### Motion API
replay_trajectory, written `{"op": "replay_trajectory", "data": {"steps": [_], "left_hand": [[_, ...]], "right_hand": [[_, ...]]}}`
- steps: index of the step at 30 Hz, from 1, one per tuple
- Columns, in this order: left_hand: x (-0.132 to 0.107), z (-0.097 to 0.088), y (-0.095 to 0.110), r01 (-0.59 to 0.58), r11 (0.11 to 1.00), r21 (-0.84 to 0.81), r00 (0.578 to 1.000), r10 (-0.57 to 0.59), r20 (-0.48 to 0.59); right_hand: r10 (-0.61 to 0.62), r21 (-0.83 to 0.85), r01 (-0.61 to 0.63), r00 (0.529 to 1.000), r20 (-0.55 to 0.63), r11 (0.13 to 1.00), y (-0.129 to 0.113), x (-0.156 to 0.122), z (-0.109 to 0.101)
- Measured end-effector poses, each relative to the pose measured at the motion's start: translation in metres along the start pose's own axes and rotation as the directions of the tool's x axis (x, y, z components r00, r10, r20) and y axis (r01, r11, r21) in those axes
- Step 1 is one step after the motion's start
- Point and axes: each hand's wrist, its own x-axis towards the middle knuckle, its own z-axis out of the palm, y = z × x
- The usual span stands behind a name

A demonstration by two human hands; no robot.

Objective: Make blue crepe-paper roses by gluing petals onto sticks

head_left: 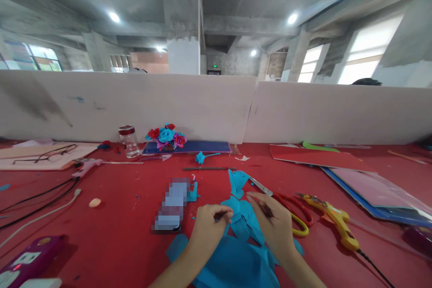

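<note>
Head: L hand [206, 226], R hand [275, 227] on blue paper [236, 264]; scissors [286, 200] tight R.

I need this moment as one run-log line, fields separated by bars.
left hand: pinching blue paper | right hand: touching blue paper | red scissors: on red table, right of right hand

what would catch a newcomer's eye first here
Bright blue paper lies on the red table, the left hand pinching it and the right hand laid on it. Behind, a bunch of paper flowers stands by the white partition; a yellow glue gun lies to the right.
</note>
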Motion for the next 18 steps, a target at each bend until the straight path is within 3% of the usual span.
{"op": "replay_trajectory", "data": {"steps": [4, 10, 12, 14, 16, 18], "left_hand": [[-0.001, 0.002, 0.000, 0.003, 1.000, 0.027, 1.000, -0.003, 0.011], [-0.003, 0.001, 0.007, 0.015, 1.000, 0.026, 1.000, -0.016, 0.027], [-0.003, 0.002, 0.007, 0.051, 0.997, -0.059, 0.998, -0.049, 0.037], [-0.002, 0.002, 0.006, 0.111, 0.978, -0.174, 0.993, -0.102, 0.059], [-0.001, 0.002, 0.004, 0.166, 0.953, -0.254, 0.985, -0.150, 0.082], [0.001, 0.002, 0.004, 0.183, 0.941, -0.284, 0.982, -0.163, 0.093]], "right_hand": [[-0.113, -0.115, 0.107, 0.993, -0.043, 0.988, 0.004, -0.006, 0.002], [-0.122, -0.110, 0.113, 0.990, -0.072, 0.987, 0.000, -0.006, 0.002], [-0.049, -0.057, 0.043, 0.992, -0.117, 0.997, -0.003, -0.002, -0.002], [0.112, 0.069, -0.104, 0.986, -0.125, 0.992, -0.004, 0.001, -0.012], [0.298, 0.224, -0.280, 0.953, -0.053, 0.934, 0.000, -0.005, -0.028], [0.404, 0.306, -0.391, 0.914, 0.021, 0.868, 0.006, -0.023, -0.049]]}}
